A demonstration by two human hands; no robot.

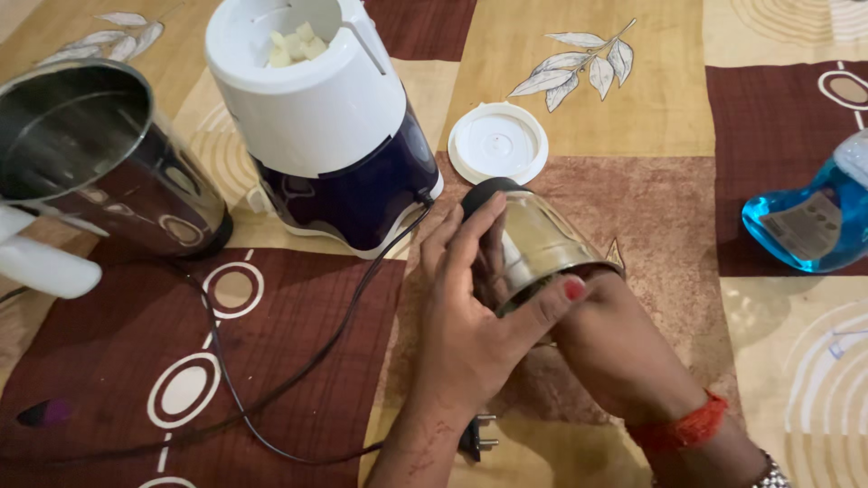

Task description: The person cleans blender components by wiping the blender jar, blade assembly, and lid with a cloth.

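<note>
Beside mixer base [339, 136]: white lid [498, 143]; both hands grip small steel jar [542, 239].

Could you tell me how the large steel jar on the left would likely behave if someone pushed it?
The large steel jar looks empty and thin-walled, so probably light. Its polished wall seems slippery. It is tall and looks narrower at its black base, so a high push may tip it, and the white handle could limit rolling.

Both hands crowd around the small steel jar [542, 239], which lies tilted at the middle. Just behind it the white lid [498, 143] and the mixer base [334, 136] block the far side. The black cord [298, 380] loops across the near left, its plug [476, 438] by the left wrist. The big steel jar [99, 158] closes off the left edge, and the blue bottle [814, 221] stands well apart on the right, with open cloth between.
</note>
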